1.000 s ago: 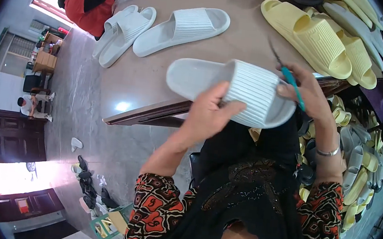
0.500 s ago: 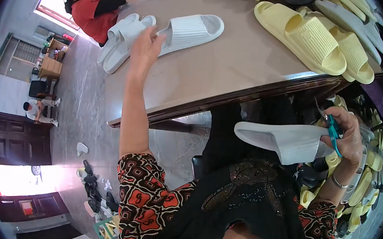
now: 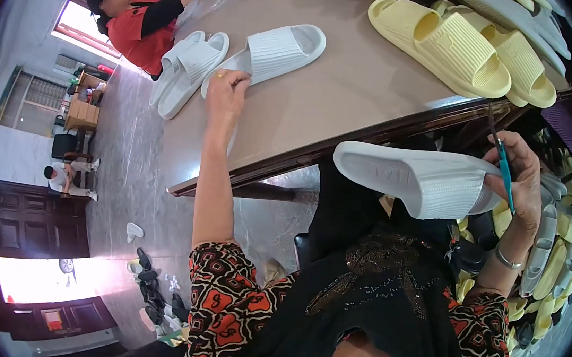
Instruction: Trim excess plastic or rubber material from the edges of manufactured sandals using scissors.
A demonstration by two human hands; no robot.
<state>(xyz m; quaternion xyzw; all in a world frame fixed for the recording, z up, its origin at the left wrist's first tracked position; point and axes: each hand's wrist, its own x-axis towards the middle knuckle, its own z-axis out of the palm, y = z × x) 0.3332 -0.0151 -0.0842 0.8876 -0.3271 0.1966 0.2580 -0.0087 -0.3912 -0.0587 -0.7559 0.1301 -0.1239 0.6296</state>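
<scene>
My left hand [image 3: 227, 99] has its fingers closed over the heel end of a white ribbed slide slipper [image 3: 278, 52], which lies on the table. To its left lies a pair of white slippers [image 3: 193, 68], pressed side by side. My right hand [image 3: 522, 177] grips the toe end of another white slipper [image 3: 439, 184], held in front of the table edge with its heel pointing left. The same hand holds scissors with turquoise handles [image 3: 504, 172], their dark blades pointing up past the fingers.
A yellow slipper pair [image 3: 446, 49] lies at the table's right, with more grey and yellow slippers behind. A heap of slippers [image 3: 548, 269] fills the space at lower right. Across the brown table [image 3: 338, 79], a person in red [image 3: 138, 27] works; another person [image 3: 71, 179] sits far left.
My left hand has lowered slightly and its fingers have closed at the slipper's heel. My right hand has raised its slipper and shifted it a little left, with the scissors turned more edge-on.
</scene>
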